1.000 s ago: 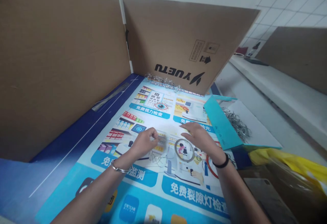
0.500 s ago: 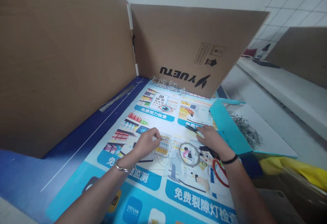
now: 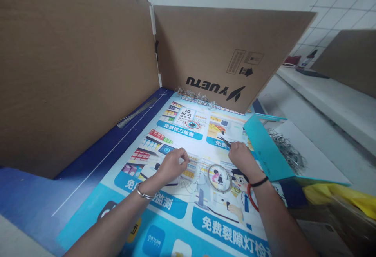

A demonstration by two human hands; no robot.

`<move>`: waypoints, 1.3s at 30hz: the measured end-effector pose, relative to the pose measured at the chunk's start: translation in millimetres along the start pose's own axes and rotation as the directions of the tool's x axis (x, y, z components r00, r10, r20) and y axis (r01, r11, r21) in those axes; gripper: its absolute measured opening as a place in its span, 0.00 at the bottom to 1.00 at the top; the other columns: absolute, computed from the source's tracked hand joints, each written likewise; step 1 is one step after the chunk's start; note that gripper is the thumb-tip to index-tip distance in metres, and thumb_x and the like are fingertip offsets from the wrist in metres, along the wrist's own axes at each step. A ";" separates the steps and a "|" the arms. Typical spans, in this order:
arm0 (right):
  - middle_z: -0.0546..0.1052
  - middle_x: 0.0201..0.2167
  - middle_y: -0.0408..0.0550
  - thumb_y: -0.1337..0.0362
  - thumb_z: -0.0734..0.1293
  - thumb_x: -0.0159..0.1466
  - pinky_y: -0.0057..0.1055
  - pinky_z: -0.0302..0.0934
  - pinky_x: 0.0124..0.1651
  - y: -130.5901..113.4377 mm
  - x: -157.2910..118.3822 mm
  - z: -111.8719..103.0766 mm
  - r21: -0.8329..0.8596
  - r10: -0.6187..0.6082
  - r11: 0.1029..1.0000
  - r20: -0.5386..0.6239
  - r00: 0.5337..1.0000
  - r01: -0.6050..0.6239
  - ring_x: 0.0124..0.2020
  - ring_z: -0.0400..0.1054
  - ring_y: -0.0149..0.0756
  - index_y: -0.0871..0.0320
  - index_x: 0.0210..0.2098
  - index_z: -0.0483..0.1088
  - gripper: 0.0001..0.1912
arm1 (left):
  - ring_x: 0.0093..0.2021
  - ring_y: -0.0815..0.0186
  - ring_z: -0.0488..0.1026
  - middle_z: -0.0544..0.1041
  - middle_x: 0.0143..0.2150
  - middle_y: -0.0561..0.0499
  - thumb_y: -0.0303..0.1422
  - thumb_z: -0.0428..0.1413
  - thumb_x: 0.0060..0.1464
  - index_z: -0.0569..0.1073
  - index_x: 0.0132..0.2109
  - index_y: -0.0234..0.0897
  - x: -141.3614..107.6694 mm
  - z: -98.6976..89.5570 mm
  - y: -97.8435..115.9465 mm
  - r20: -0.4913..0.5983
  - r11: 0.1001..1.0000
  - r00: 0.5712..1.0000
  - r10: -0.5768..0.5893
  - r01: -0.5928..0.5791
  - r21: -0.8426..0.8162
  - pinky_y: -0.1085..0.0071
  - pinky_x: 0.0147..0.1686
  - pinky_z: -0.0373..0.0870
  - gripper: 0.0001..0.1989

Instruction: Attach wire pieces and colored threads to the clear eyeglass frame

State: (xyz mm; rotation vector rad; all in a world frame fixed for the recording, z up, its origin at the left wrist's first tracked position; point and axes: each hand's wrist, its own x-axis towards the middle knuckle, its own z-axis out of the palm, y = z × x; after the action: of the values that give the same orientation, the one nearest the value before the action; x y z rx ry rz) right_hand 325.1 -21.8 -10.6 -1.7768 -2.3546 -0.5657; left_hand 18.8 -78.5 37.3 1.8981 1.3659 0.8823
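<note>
- Silvery thin wire (image 3: 188, 184) spreads in loose loops over the printed sheet (image 3: 176, 147) on the desk (image 3: 96, 159), just beside and below the left hand (image 3: 171, 167).
- Left fingers are curled and pinched together, apparently on that wire; the contact itself is too fine to make out.
- Right fingers are clamped around a dark pointed tool (image 3: 225, 142), its tip angled away to the left of the right hand (image 3: 241, 158).
- A grey coil (image 3: 220, 191) lies flat between the two hands, nearer the right forearm.
- Something red and curved (image 3: 250, 199) is partly hidden by that forearm.
- Right of the right hand, a turquoise box (image 3: 260, 147) holds a tangle of wire pieces (image 3: 286, 151).
- More bits (image 3: 195, 94) lie along the foot of the cardboard panel (image 3: 211, 42).
</note>
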 end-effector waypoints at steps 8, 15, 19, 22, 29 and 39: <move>0.70 0.37 0.57 0.61 0.55 0.67 0.39 0.60 0.43 -3.3 0.9 -26.5 0.359 0.087 0.933 -0.313 0.946 0.033 0.42 0.63 0.44 0.62 0.44 0.64 0.13 | 0.34 0.66 0.72 0.74 0.30 0.54 0.24 0.52 0.48 0.67 0.28 0.38 -0.3 1.2 0.3 -0.010 1.000 1.000 0.003 -0.003 0.029 0.72 0.36 0.65 0.04; 0.71 0.36 0.50 0.57 0.62 0.64 0.32 0.56 0.38 -71.7 -13.5 -103.4 0.314 -0.360 0.867 -0.142 0.922 0.387 0.39 0.64 0.38 0.57 0.37 0.69 0.10 | 0.33 0.68 0.70 0.73 0.28 0.56 0.23 0.52 0.47 0.67 0.28 0.38 1.5 3.2 -5.7 -0.082 0.999 0.996 -0.038 0.041 0.032 0.73 0.34 0.64 0.05; 0.70 0.31 0.50 0.58 0.64 0.63 0.34 0.50 0.35 -93.1 -13.9 -115.4 0.172 -0.352 0.919 -0.056 0.934 0.356 0.35 0.62 0.40 0.58 0.33 0.69 0.09 | 0.33 0.68 0.70 0.73 0.28 0.55 0.23 0.52 0.46 0.67 0.28 0.38 1.9 3.5 -5.8 -0.085 0.999 0.996 -0.021 0.025 0.042 0.73 0.35 0.64 0.05; 0.70 0.30 0.50 0.58 0.64 0.63 0.35 0.47 0.35 -95.9 -14.2 -111.7 0.126 -0.314 0.939 -0.060 0.948 0.319 0.35 0.60 0.41 0.58 0.33 0.69 0.09 | 0.33 0.67 0.70 0.74 0.28 0.55 0.23 0.51 0.46 0.67 0.28 0.38 1.7 3.1 -3.8 -0.073 0.998 0.997 -0.022 0.026 0.052 0.72 0.35 0.64 0.05; 0.69 0.33 0.51 0.59 0.62 0.64 0.35 0.47 0.37 -97.1 -14.7 -106.8 0.115 -0.349 0.924 -0.135 0.928 0.364 0.36 0.59 0.41 0.58 0.36 0.68 0.09 | 0.33 0.67 0.71 0.74 0.28 0.55 0.23 0.51 0.46 0.67 0.28 0.38 0.7 2.6 -1.2 -0.054 0.997 0.997 -0.050 0.053 0.058 0.72 0.35 0.64 0.05; 0.69 0.31 0.50 0.60 0.63 0.64 0.35 0.46 0.37 -94.8 -14.1 -111.3 0.112 -0.356 0.922 -0.125 0.926 0.370 0.35 0.59 0.40 0.58 0.34 0.69 0.08 | 0.34 0.67 0.70 0.74 0.29 0.54 0.24 0.51 0.47 0.67 0.28 0.38 0.9 3.3 -3.5 -0.051 0.998 0.997 -0.054 0.056 0.038 0.72 0.36 0.64 0.04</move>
State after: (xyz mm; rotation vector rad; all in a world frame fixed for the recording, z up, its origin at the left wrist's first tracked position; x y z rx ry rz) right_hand 226.6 -98.3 66.9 -1.2288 -2.5952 -0.5126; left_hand 19.8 -77.1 32.8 1.8698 1.4680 0.8877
